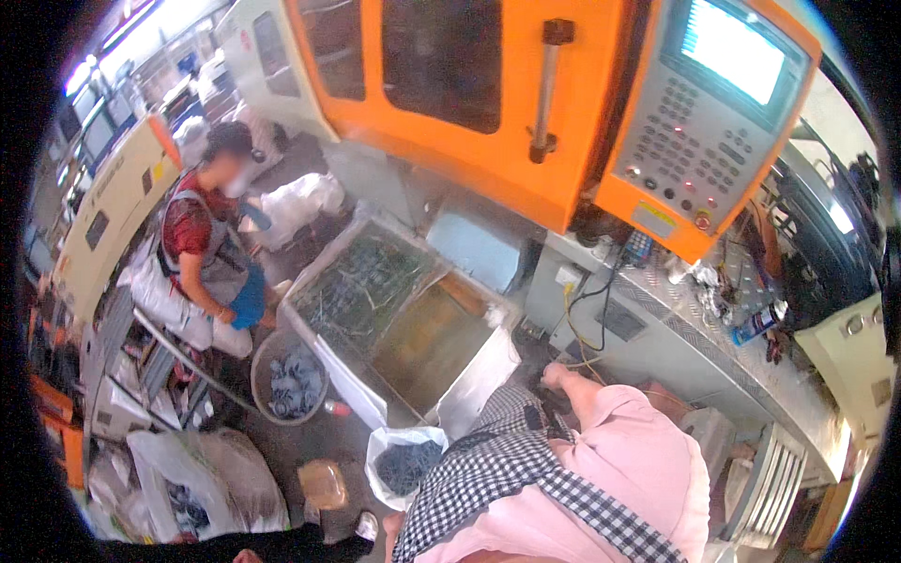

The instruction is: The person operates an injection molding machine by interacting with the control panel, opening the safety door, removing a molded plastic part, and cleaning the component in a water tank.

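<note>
My right hand reaches down beside the grey machine base, near the yellow and black cables; its grip is too small to make out. A strip of skin at my left side, beside the checked apron, may be my left arm; its fingers are hidden. Close by is a white sack of dark small pieces. In front stands a white-walled tub of murky water, with dark items in its left half. Left of it sits a round bucket of grey plastic parts.
A co-worker sits on white sacks at the left. An orange machine with a control panel rises ahead, with a cluttered metal ledge below. Bags, a tan package and a metal rail are at lower left.
</note>
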A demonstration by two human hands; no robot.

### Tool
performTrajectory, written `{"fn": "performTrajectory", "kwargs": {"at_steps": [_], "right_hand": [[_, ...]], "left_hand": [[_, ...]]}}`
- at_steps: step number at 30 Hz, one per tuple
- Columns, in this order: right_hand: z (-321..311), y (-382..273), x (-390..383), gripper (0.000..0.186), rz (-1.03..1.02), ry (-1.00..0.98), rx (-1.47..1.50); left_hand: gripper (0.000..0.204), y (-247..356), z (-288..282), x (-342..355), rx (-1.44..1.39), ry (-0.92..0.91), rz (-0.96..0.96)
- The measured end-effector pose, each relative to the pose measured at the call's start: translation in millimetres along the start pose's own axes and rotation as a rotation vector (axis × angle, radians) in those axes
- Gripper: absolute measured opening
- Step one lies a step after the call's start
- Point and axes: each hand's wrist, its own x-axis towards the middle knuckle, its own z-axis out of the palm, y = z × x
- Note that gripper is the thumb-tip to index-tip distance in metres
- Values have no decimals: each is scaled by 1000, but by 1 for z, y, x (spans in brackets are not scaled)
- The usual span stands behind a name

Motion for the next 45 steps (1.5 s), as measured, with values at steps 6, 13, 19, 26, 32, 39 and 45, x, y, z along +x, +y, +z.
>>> {"fn": "performTrajectory", "kwargs": {"at_steps": [6,13,19,26,32,39,45], "right_hand": [[26,15,-10,27,206,-265,256],[23,21,1,26,94,-47,195],[33,72,9,30,126,-80,27],[36,65,-7,29,-28,-102,-61],[47,58,21,29,12,58,-97],[31,1,18,29,77,-118,254],[-21,18,20,39,-133,67,247]], "left_hand": [[26,51,-48,45,-194,30,6],[28,83,-76,70,-246,42,17],[29,103,-45,90,-134,-8,67],[31,84,-30,78,-46,-2,17],[33,76,-29,67,-65,48,5],[45,59,-30,26,-334,23,-46],[43,71,6,42,-207,-14,-15]]}}
